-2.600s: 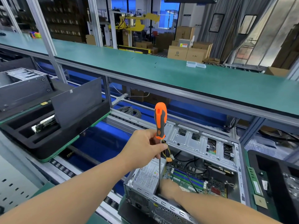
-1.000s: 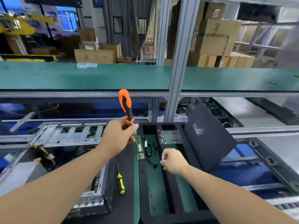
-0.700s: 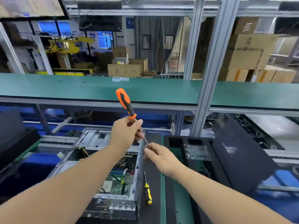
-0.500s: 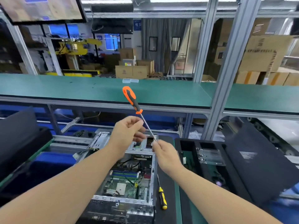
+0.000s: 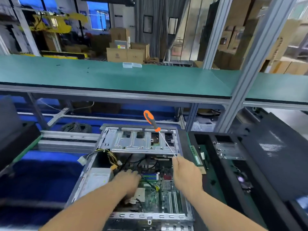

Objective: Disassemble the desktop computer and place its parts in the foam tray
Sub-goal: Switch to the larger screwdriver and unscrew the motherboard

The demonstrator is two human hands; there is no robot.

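Before you on the conveyor, the open grey steel desktop computer case (image 5: 133,172) exposes a fragile green motherboard (image 5: 158,194), best handled by its edges, your left hand (image 5: 128,184) reaching inside with its grip unclear, your right hand (image 5: 186,175) pinching the orange-handled screwdriver (image 5: 152,121) by its shaft tip, beside the black foam tray (image 5: 216,164).

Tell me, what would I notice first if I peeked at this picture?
Probably the orange screwdriver, sticking up in the middle with the right hand pinching the tip end of its thin metal shaft. Below it lies the open computer case, where the left hand reaches down onto the green circuit board. A black foam tray sits to the right.
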